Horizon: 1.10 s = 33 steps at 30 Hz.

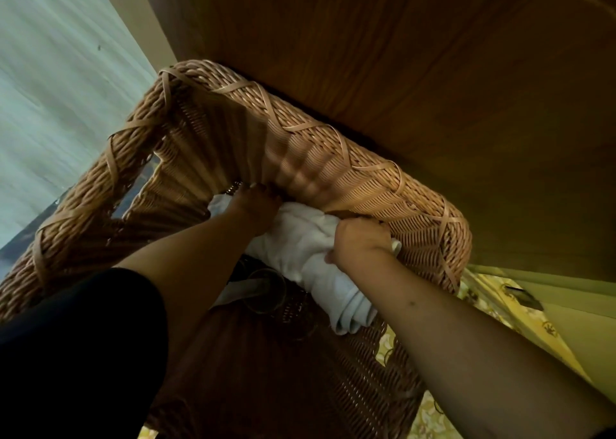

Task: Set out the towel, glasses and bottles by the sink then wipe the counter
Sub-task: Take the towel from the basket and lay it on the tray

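Note:
A rolled white towel [300, 238] lies inside a large brown wicker basket [416, 198], close to its far wall. My left hand [256, 202] presses down on the towel's far end. My right hand [360, 242] grips the roll near its middle. Below the towel, deeper in the basket, a clear drinking glass [266, 288] lies on its side in the shadow. No bottles show in this view.
A brown wooden cabinet front [433, 72] stands right behind the basket. A yellow patterned cloth [493, 305] lies under the basket at the right. A pale wall or floor surface [50, 88] fills the left side.

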### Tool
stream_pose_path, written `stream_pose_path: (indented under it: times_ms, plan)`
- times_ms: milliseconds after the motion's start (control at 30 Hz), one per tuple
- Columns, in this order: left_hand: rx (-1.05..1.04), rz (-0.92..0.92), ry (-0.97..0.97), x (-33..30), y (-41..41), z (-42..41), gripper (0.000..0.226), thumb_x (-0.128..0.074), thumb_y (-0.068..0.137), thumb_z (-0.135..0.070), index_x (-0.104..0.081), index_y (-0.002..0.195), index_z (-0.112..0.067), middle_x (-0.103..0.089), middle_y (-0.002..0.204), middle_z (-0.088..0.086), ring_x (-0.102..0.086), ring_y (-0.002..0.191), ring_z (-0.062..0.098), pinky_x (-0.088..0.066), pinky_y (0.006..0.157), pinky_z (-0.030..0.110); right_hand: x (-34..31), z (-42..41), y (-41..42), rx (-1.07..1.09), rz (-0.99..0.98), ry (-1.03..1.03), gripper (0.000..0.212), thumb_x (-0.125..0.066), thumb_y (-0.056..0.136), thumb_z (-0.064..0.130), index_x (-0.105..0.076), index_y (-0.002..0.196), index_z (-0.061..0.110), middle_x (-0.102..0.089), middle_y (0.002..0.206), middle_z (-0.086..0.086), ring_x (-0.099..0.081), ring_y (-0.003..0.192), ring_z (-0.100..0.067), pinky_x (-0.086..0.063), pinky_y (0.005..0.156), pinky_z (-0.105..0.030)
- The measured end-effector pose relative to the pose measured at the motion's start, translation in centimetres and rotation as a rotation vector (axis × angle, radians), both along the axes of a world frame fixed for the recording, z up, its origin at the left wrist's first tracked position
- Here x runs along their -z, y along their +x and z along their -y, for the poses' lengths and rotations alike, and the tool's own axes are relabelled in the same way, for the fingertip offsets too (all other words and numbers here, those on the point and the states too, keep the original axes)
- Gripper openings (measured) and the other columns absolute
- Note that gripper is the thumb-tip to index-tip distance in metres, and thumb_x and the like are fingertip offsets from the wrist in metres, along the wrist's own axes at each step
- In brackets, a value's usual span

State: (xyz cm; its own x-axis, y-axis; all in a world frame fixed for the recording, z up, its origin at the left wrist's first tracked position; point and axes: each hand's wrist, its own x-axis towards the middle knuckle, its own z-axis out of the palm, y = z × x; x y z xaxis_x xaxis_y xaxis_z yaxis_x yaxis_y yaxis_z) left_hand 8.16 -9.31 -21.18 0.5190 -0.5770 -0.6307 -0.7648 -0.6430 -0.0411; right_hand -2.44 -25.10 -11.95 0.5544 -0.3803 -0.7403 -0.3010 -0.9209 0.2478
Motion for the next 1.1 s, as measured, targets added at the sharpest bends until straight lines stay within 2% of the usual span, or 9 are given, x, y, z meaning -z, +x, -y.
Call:
stream_pose_path:
  times_ms: [100,200,367,600,700,800,900,967,1100]
  plan:
    - [-0.033,-0.030,-0.002,-0.7,0.5,-0.1,0.059,-0.054,0.095,-0.043,-0.039,0.148,-0.023,-0.043,0.151,0.008,-0.041,0.137,0.032,-0.035,0.109,0.052,-1.4,0.1,0.2,0.024,0.043,0.056,0.067,-0.076,0.082,0.047,-0.053,0.136,0.014,-0.058,0.137,-0.011,-0.055,0.125,-0.030,-0.045,0.095,-0.041]
    - [-0.090,-0.048,-0.062,-2.2,1.0,-1.2,0.047,-0.047,0.098,-0.036,-0.048,0.143,-0.020,-0.050,0.145,0.008,-0.046,0.134,0.030,-0.039,0.108,0.050,-4.0,-0.2,0.1,-0.060,0.125,0.095,0.053,-0.072,0.088,0.034,-0.052,0.134,0.016,-0.061,0.131,-0.010,-0.059,0.119,-0.029,-0.049,0.087,-0.038]
    - [-0.207,-0.084,-0.137,-7.0,1.8,-3.6,0.044,-0.038,0.105,-0.036,-0.047,0.144,-0.017,-0.049,0.147,0.012,-0.046,0.134,0.029,-0.035,0.112,0.045,-10.4,-0.8,0.4,-0.261,0.229,0.120,0.055,-0.067,0.091,0.023,-0.045,0.141,0.023,-0.062,0.128,-0.010,-0.059,0.117,-0.030,-0.046,0.085,-0.036]
    - [-0.336,-0.044,-0.356,-18.0,-0.3,-6.1,0.054,-0.060,0.091,-0.043,-0.050,0.139,-0.019,-0.056,0.136,0.006,-0.056,0.121,0.027,-0.045,0.101,0.044,-20.6,-0.2,1.1,-0.417,0.340,0.117,0.049,-0.064,0.093,0.026,-0.046,0.138,0.029,-0.060,0.130,-0.009,-0.057,0.117,-0.032,-0.046,0.081,-0.039]
    - [-0.416,-0.026,-0.494,-22.4,-2.1,-7.5,0.036,-0.061,0.086,-0.045,-0.060,0.114,-0.022,-0.064,0.118,0.002,-0.061,0.109,0.026,-0.048,0.091,0.039,-25.0,0.6,1.0,-0.492,0.382,0.143,0.039,-0.066,0.091,0.029,-0.048,0.126,0.030,-0.060,0.119,-0.006,-0.058,0.105,-0.030,-0.038,0.070,-0.037]
    - [-0.446,0.054,-0.562,-26.3,-4.1,-8.5,0.025,-0.056,0.080,-0.049,-0.045,0.090,-0.030,-0.063,0.094,0.000,-0.063,0.090,0.026,-0.046,0.072,0.036,-29.2,1.4,1.0,-0.588,0.433,0.160,0.028,-0.067,0.089,0.035,-0.043,0.103,0.030,-0.052,0.089,0.002,-0.050,0.082,-0.023,-0.038,0.064,-0.036]
    - [-0.505,0.172,-0.623,-29.6,-6.1,-9.2,0.029,-0.055,0.080,-0.054,-0.036,0.092,-0.036,-0.055,0.084,-0.007,-0.058,0.077,0.022,-0.036,0.061,0.032,-33.2,1.9,1.1,-0.677,0.504,0.167,0.032,-0.069,0.086,0.041,-0.041,0.094,0.031,-0.046,0.081,0.006,-0.050,0.078,-0.020,-0.038,0.062,-0.034]
    - [-0.543,0.239,-0.685,-31.6,-7.3,-9.6,0.030,-0.058,0.083,-0.051,-0.041,0.101,-0.035,-0.054,0.088,-0.008,-0.052,0.075,0.017,-0.033,0.060,0.028,-35.7,2.1,1.1,-0.715,0.526,0.170,0.033,-0.072,0.084,0.044,-0.042,0.093,0.033,-0.047,0.081,0.008,-0.052,0.079,-0.019,-0.040,0.062,-0.034]
    - [-0.579,0.361,-0.779,-36.1,-9.9,-11.7,0.032,-0.054,0.089,-0.051,-0.045,0.113,-0.032,-0.058,0.093,-0.008,-0.057,0.077,0.015,-0.038,0.061,0.023,-40.2,1.6,0.7,-0.799,0.634,0.146,0.036,-0.075,0.079,0.051,-0.043,0.086,0.036,-0.049,0.080,0.011,-0.049,0.071,-0.013,-0.034,0.054,-0.030]
